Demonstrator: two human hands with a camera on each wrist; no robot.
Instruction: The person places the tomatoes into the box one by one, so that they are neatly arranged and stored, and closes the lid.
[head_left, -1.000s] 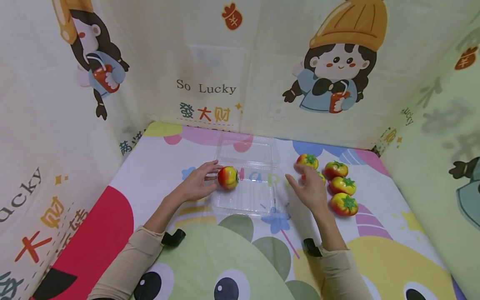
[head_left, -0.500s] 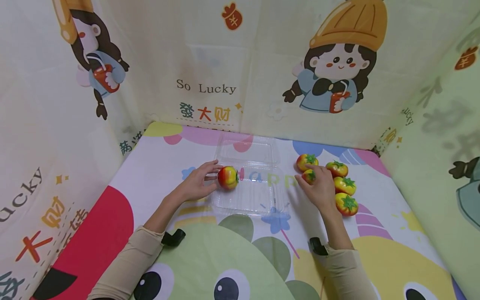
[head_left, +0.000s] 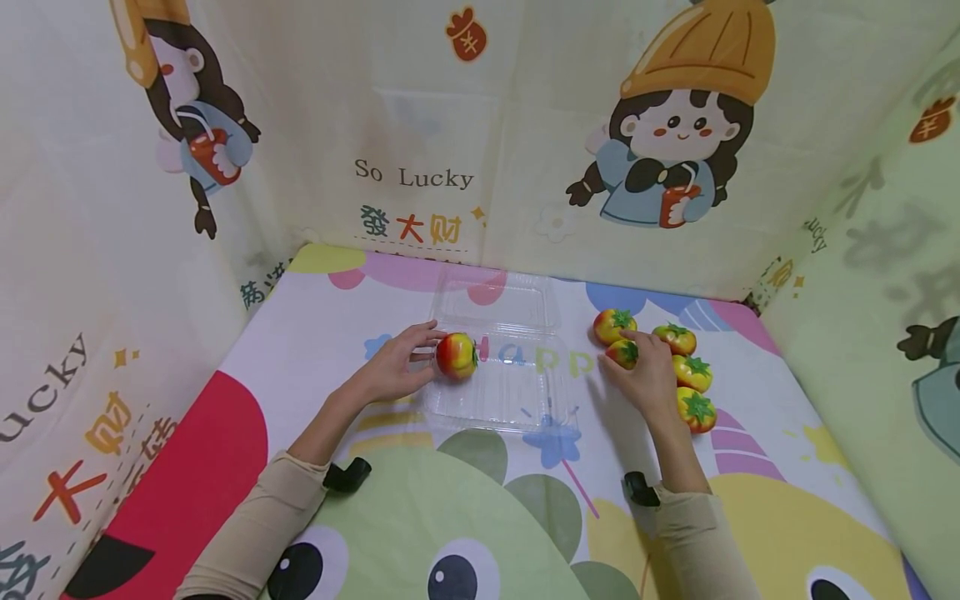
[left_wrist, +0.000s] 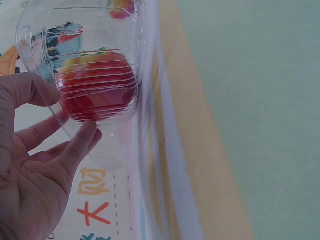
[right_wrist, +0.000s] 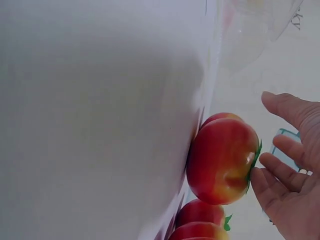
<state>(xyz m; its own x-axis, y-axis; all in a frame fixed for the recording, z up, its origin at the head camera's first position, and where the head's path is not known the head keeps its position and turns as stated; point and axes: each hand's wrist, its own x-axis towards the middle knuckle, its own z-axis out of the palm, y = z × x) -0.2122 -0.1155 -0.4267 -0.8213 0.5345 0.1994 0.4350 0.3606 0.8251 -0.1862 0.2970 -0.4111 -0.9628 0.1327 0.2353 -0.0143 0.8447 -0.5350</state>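
Note:
A clear plastic box [head_left: 487, 404] lies with its lid folded back in the middle of the table. Inside its left end sits a red-and-yellow tomato [head_left: 456, 357] with green leaves, seen through the ribbed wall in the left wrist view. My left hand [head_left: 401, 362] holds that end, thumb and fingers at the rim and wall. Over on the right, my right hand [head_left: 647, 373] hovers above another tomato [head_left: 622, 354]. In the right wrist view, fingertips are close to that tomato's [right_wrist: 225, 162] leafy top, while the thumb stands apart; whether they touch I cannot tell.
One tomato [head_left: 613, 325] sits just behind the right hand. A column of tomatoes [head_left: 692, 372] stands to its right. The box's clear lid [head_left: 495, 302] lies flat toward the back. Printed cloth walls [head_left: 525, 125] enclose the back and sides of the patterned table.
The right hand has moved right and slightly down, from beside the box to over the tomato. The left hand, the box and the tomato in it have stayed put.

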